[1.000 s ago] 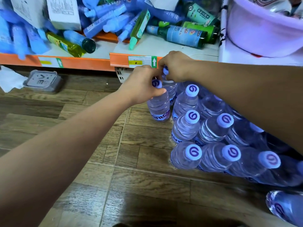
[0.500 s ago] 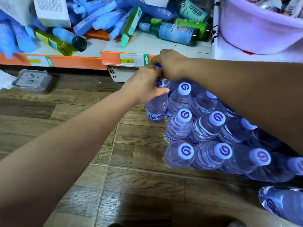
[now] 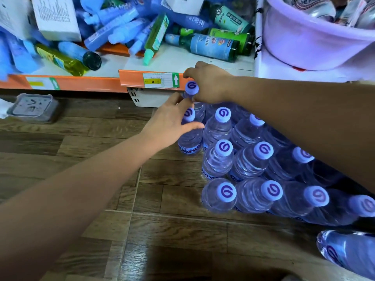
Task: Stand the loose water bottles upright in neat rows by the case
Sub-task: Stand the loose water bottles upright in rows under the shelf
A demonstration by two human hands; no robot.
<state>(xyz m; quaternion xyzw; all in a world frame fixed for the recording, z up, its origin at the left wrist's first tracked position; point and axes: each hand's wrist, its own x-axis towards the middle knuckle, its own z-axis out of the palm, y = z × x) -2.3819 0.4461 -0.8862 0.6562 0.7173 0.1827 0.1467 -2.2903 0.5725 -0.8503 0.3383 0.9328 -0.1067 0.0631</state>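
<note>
On the wooden floor point(image 3: 85, 151), just below the orange shelf edge point(image 3: 129, 81), clear water bottles with pale caps bearing a purple swirl stand upright in rows, packed side by side. At the far end of the group, the right hand point(image 3: 209, 84) curls its fingers around the neck of the rearmost bottle point(image 3: 191, 88), whose cap shows just left of the knuckles, close to the shelf's price label point(image 3: 160, 80). The left hand point(image 3: 172, 122) reaches in from the lower left with fingers loosely spread, thumb and fingertips resting against the neck and shoulder of the next bottle point(image 3: 189, 136) in that leftmost column; it touches the bottle without a firm closed grasp. To the right stand further rows, including a front row bottle point(image 3: 220, 194) nearest the camera, and the right forearm crosses above several of them. One loose bottle point(image 3: 345, 252) lies on its side at the lower right corner, apart from the standing group. Up on the shelf lie a heap of blue tubes, green bottles point(image 3: 213, 45) and white boxes, beside a lilac plastic basin point(image 3: 308, 39). A small grey lidded container point(image 3: 33, 107) sits on the floor at the left.
</note>
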